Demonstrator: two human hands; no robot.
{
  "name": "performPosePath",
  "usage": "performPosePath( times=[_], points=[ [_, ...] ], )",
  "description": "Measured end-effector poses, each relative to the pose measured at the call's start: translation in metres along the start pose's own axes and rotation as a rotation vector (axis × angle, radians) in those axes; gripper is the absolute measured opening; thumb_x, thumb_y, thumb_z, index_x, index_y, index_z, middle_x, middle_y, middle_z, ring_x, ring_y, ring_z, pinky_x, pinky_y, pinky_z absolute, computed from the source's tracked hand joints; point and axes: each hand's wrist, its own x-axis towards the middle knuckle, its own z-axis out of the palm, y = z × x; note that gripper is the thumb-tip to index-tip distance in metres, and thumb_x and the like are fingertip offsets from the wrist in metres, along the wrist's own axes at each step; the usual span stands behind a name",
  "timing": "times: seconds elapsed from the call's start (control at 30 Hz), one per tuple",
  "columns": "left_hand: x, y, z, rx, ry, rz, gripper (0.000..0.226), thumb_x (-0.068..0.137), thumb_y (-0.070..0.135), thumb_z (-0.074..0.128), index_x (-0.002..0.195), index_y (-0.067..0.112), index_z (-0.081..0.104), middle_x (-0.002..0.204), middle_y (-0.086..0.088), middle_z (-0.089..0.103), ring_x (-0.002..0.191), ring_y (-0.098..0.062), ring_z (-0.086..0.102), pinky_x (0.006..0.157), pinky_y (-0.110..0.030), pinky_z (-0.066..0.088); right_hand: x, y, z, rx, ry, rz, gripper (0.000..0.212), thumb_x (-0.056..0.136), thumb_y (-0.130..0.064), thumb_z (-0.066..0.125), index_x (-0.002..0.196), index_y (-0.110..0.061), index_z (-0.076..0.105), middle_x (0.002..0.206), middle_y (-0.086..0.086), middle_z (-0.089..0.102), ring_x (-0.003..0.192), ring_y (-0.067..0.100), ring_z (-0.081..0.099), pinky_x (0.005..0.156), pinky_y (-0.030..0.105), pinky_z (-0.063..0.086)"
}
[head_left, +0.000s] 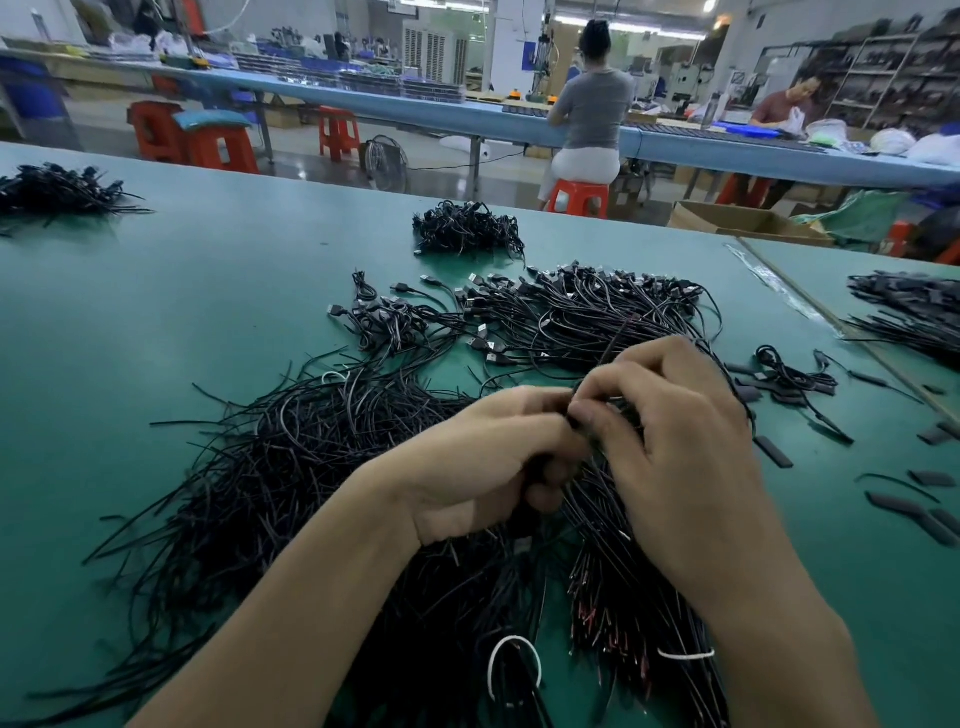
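Head view. The left hand (483, 457) and right hand (675, 457) met above the middle of the green tabletop (182, 312), over a loose heap of black cables (311, 493). The left grip was closed tight: its fingers were curled into a fist round a cable bunch (589, 483), whose strands ran from the fist down toward the near edge. The right grip was narrowed to a pinch, with thumb and forefinger pressed together on the same cable bunch, just beside the left thumb; the other right fingers were curled loosely above. The two hands touched at the fingertips. What exactly lay between the pinching fingertips could not be told, since the spot was dark and blurred. A thin dark strand (618, 338) rose tilted from behind the right hand.

Beyond the hands lay a spread of USB leads (597, 312), plugs pointing outward, and farther back a small tangled bundle (467, 228). Short flat black sleeves (774, 452) were scattered to the right of the right hand. A white tie loop (519, 644) lay among the cables near the bottom edge, between the forearms.
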Motion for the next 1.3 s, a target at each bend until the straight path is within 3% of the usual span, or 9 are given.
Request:
performPosePath(
  times=[0.13, 0.23, 0.4, 0.57, 0.7, 0.87, 1.03, 1.13, 1.3],
  points=[
    [0.0, 0.001, -0.004, -0.154, -0.007, 0.103, 0.012, 0.091, 0.007, 0.06, 0.102, 0.009, 0.06, 0.083, -0.002, 0.062, 0.074, -0.012, 0.06, 0.065, -0.023, 0.052, 0.001, 0.002, 0.001, 0.108, 0.173, 0.031, 0.004, 0.092, -0.02, 0.066, 0.091, -0.023, 0.069, 0.096, -0.008, 0.051, 0.087, 0.008, 0.052, 0.073, 0.008, 0.038],
    [0.001, -0.001, -0.004, 0.14, 0.195, 0.194, 0.026, 0.083, 0.024, 0.071, 0.107, 0.021, 0.062, 0.095, 0.008, 0.071, 0.092, -0.007, 0.066, 0.083, -0.025, 0.052, 0.002, 0.0, 0.005, 0.248, 0.24, 0.04, 0.013, 0.093, -0.016, 0.065, 0.09, -0.029, 0.063, 0.094, -0.015, 0.05, 0.081, -0.004, 0.051, 0.071, 0.003, 0.037],
    [0.005, -0.008, -0.005, 0.609, 0.665, 0.37, 0.032, 0.077, 0.049, 0.079, 0.095, 0.037, 0.055, 0.072, 0.013, 0.061, 0.059, -0.002, 0.054, 0.054, -0.021, 0.045, 0.003, -0.002, 0.015, 0.491, 0.253, 0.127, 0.029, 0.093, -0.016, 0.066, 0.08, -0.042, 0.061, 0.092, -0.01, 0.059, 0.082, -0.004, 0.059, 0.071, 0.005, 0.043],
    [0.007, -0.005, -0.004, 0.241, 0.526, 0.42, 0.024, 0.093, 0.007, 0.066, 0.112, 0.02, 0.059, 0.089, -0.003, 0.076, 0.079, -0.013, 0.072, 0.071, -0.024, 0.056, 0.004, 0.005, 0.024, 0.75, 0.121, 0.24, 0.014, 0.088, -0.031, 0.067, 0.081, -0.042, 0.072, 0.093, -0.003, 0.065, 0.085, 0.007, 0.062, 0.077, 0.024, 0.051],
    [0.002, 0.003, -0.008, -0.132, 0.357, 0.509, 0.026, 0.093, 0.008, 0.042, 0.111, 0.013, 0.061, 0.101, -0.01, 0.076, 0.098, -0.018, 0.072, 0.077, -0.024, 0.056, 0.004, 0.009, 0.027, 0.666, 0.052, 0.262, 0.019, 0.092, -0.021, 0.068, 0.077, -0.032, 0.07, 0.089, -0.006, 0.065, 0.078, 0.0, 0.06, 0.07, 0.012, 0.046],
    [-0.002, 0.003, -0.008, 0.127, 0.42, 0.577, 0.021, 0.095, 0.026, 0.051, 0.082, 0.023, 0.067, 0.073, -0.004, 0.074, 0.075, -0.017, 0.067, 0.083, -0.041, 0.049, 0.003, 0.009, 0.024, 0.539, 0.078, 0.263, 0.017, 0.091, -0.022, 0.07, 0.08, -0.035, 0.068, 0.09, -0.011, 0.062, 0.082, -0.001, 0.06, 0.07, 0.008, 0.043],
    [0.001, -0.008, 0.001, 0.496, 0.393, 0.663, 0.012, 0.085, 0.02, 0.078, 0.088, 0.021, 0.066, 0.077, 0.001, 0.074, 0.071, -0.027, 0.071, 0.072, -0.05, 0.057, 0.004, 0.013, 0.017, 0.484, 0.259, 0.26, 0.02, 0.09, -0.02, 0.07, 0.081, -0.037, 0.066, 0.092, -0.009, 0.061, 0.084, -0.004, 0.057, 0.072, 0.004, 0.039],
    [0.006, -0.016, 0.004, 0.668, 0.382, 0.603, 0.005, 0.089, 0.019, 0.072, 0.093, 0.017, 0.07, 0.084, 0.006, 0.074, 0.078, -0.014, 0.071, 0.074, -0.035, 0.059, 0.005, 0.012, 0.015, 0.529, 0.354, 0.245, 0.023, 0.091, -0.019, 0.068, 0.081, -0.039, 0.064, 0.092, -0.006, 0.059, 0.079, -0.003, 0.057, 0.068, 0.005, 0.041],
    [0.011, -0.019, 0.005, 0.502, 0.393, 0.441, 0.034, 0.099, 0.032, 0.041, 0.106, 0.023, 0.073, 0.099, 0.002, 0.074, 0.099, -0.017, 0.068, 0.092, -0.047, 0.054, 0.007, 0.008, 0.011, 0.634, 0.276, 0.228, 0.011, 0.087, -0.028, 0.068, 0.081, -0.037, 0.067, 0.092, -0.004, 0.062, 0.08, 0.001, 0.059, 0.068, 0.007, 0.045]
  ],
)
